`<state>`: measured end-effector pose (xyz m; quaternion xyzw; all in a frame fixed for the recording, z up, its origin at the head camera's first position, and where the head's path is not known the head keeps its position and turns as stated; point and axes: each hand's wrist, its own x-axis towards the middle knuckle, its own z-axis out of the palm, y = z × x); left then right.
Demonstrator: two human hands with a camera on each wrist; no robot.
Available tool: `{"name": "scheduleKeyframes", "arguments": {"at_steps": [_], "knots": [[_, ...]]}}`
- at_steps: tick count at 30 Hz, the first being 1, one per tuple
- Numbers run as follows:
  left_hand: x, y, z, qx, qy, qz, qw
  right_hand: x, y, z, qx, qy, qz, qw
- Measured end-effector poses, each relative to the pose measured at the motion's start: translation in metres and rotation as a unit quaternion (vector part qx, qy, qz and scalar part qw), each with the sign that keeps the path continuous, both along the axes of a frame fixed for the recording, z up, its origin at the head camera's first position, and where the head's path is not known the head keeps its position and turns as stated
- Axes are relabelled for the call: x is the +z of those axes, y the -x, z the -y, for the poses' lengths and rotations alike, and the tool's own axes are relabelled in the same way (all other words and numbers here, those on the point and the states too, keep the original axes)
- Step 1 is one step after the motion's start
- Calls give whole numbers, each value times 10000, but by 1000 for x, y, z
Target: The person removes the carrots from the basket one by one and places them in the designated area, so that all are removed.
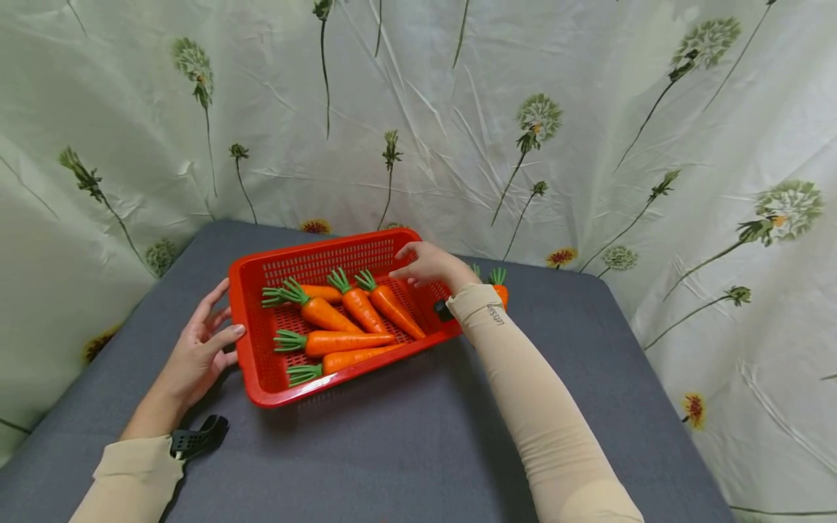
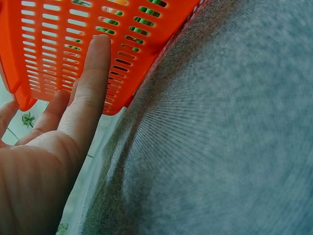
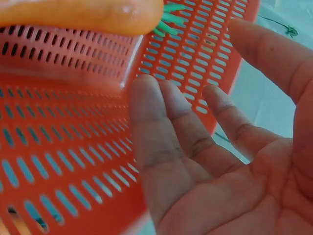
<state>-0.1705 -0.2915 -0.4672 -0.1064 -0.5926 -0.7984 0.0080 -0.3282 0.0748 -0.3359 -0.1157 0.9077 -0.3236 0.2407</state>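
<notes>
A red plastic basket [image 1: 353, 381] with slotted walls stands on the grey table, turned at an angle. Several orange carrots [image 1: 349, 343] with green tops lie inside it. My left hand [image 1: 199, 349] is at the basket's left end, thumb by the rim and extended fingers [image 2: 98, 58] touching the slotted outer wall. Over the right end of the basket reaches my right hand [image 1: 428, 263], fingers [image 3: 149, 105] loosely bent and holding nothing. In the right wrist view, a carrot [image 3: 83, 14] in the basket lies beyond those fingertips.
More carrots [image 1: 500, 290] lie on the table right of the basket, partly hidden by my right wrist. A white curtain with printed dandelions [image 1: 458, 145] hangs behind the grey table [image 1: 392, 450]. Each wrist wears a black strap device [image 1: 199, 436].
</notes>
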Motion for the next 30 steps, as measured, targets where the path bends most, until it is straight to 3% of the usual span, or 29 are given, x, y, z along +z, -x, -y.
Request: {"name": "scheduleKeyframes", "arguments": {"at_steps": [6,16,30], "knots": [[0,-1,0,45,46,30,10000,-9,-2,9,71,-72,384,9992],[1,-1,-1,106,101,50,9999,-21,-3,12,249,-541,513,9969],[2,-1,-2,189,269,104,9994,-28,-3,18,58,-413,980,9943]]}}
